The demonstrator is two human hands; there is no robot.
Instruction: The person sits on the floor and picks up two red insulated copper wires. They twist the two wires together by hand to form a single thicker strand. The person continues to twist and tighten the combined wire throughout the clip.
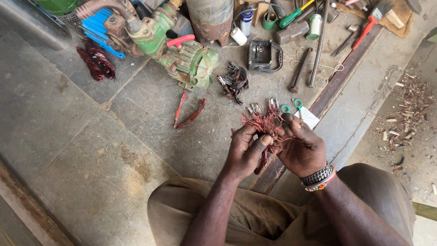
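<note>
Both hands pinched a copper wire bundle (264, 125) over the floor: left hand (243, 152) fingers at its base, right hand (298, 148) teasing strands. Risk: thin wires snapping w/ hard pulls, or pricked fingertips.

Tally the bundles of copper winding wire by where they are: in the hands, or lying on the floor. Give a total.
In both hands: 1, the red bundle gripped by the left hand and right hand.
On the floor: 3, the dark red coil, the red loop and the dark clump, all near the green motor.
Total: 4
</note>
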